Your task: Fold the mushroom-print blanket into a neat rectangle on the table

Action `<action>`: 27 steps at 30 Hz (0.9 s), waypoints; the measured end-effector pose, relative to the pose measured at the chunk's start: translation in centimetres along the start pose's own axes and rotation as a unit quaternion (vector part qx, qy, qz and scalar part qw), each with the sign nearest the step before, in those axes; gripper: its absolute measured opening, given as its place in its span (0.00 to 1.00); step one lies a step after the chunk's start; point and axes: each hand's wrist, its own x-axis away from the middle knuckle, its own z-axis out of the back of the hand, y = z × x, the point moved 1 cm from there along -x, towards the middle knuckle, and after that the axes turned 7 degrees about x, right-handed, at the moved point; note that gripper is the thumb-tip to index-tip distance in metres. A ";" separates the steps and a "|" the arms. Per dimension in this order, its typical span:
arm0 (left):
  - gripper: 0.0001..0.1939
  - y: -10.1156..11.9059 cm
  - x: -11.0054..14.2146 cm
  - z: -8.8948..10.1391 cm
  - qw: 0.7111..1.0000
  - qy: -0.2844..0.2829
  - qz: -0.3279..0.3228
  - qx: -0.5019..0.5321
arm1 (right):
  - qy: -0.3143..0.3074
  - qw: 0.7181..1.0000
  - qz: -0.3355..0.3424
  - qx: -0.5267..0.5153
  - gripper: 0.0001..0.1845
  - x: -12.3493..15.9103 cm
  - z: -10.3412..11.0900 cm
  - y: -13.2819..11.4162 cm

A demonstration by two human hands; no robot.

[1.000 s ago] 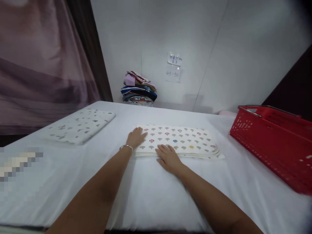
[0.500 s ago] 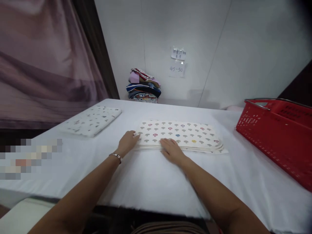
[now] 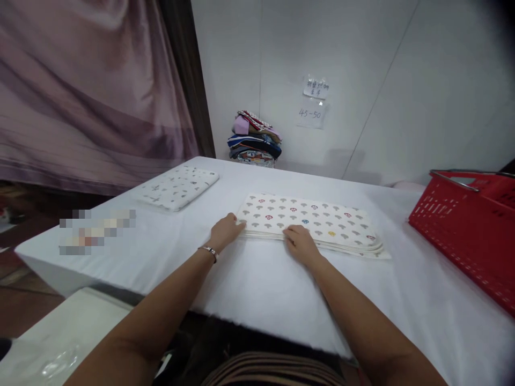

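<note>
A white folded cloth (image 3: 277, 216) printed with grey, red, blue and yellow mushrooms lies flat on the white-covered table, its stacked layers showing along the near edge. My left hand (image 3: 226, 233), with a bracelet at the wrist, pinches the cloth's near left corner. At the middle of the near edge, my right hand (image 3: 301, 244) has its fingers curled over the layers; the thumb is partly hidden. Further left lies a second folded white cloth (image 3: 179, 187) with a small dark print, apart from both hands.
On the right of the table (image 3: 257, 284) stands a red plastic basket (image 3: 462, 225) with a metal handle. Several folded fabrics (image 3: 255, 140) are piled by the wall, near taped paper signs (image 3: 311, 113). A pinkish curtain (image 3: 100, 91) hangs at left, above a pixelated patch on the table.
The view has turned left, so everything sits further right in it. My right hand's fingers went from lying flat on the cloth to curling at its near edge. My left hand keeps its corner.
</note>
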 end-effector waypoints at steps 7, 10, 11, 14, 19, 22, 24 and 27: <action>0.23 0.0 0.0 0.2 1.000 -0.019 -0.006 -0.001 | -0.021 0.999 -0.016 0.043 0.14 -0.2 0.6 -0.7; 0.23 0.0 0.1 0.8 1.000 -0.020 0.001 0.012 | -0.027 0.998 -0.015 0.053 0.13 -0.2 1.0 -1.1; 0.23 -0.1 0.1 0.9 1.000 -0.019 0.004 0.019 | -0.026 0.998 -0.014 0.055 0.13 -0.2 1.0 -1.1; 0.22 -0.4 0.1 1.1 0.999 -0.017 0.015 0.049 | -0.021 0.998 -0.007 0.052 0.14 -0.2 0.9 -1.0; 0.18 -1.0 -0.1 0.8 0.991 -0.016 0.011 0.134 | -0.014 0.998 -0.005 0.053 0.14 0.0 0.2 -0.4; 0.17 -0.9 -0.5 0.7 0.986 -0.011 0.011 0.166 | -0.009 0.999 -0.001 0.050 0.14 0.1 -0.2 0.0; 0.18 -0.7 -1.0 0.7 0.982 -0.008 0.008 0.188 | -0.006 0.999 0.001 0.048 0.14 0.2 -0.5 0.3; 0.19 -1.0 -1.8 0.3 0.977 0.002 0.002 0.211 | -0.002 0.999 0.008 0.048 0.14 0.2 -0.6 0.4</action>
